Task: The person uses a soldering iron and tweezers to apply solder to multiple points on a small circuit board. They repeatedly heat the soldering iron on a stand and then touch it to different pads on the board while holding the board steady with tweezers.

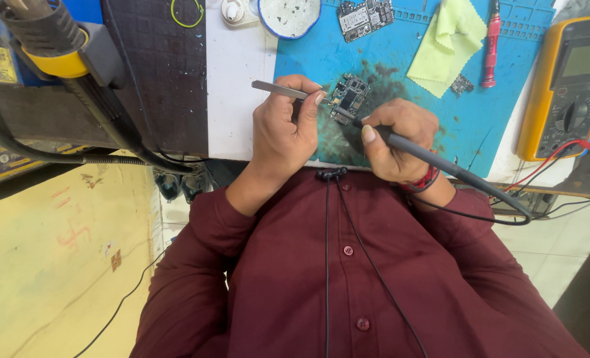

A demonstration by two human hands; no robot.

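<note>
Fingers: left hand (283, 129) pinching tweezers (280, 89), right hand (394, 139) gripping soldering iron (440, 161); circuit board (349, 96) btwn, touching tips.

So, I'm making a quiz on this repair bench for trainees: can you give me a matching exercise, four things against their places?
Things:
1. tweezers
2. soldering iron
3. yellow cloth
4. multimeter

Places:
A. far right of the bench
B. in the right hand
C. on the blue mat, beside a red screwdriver
D. in the left hand

Pairs: 1-D, 2-B, 3-C, 4-A
</note>
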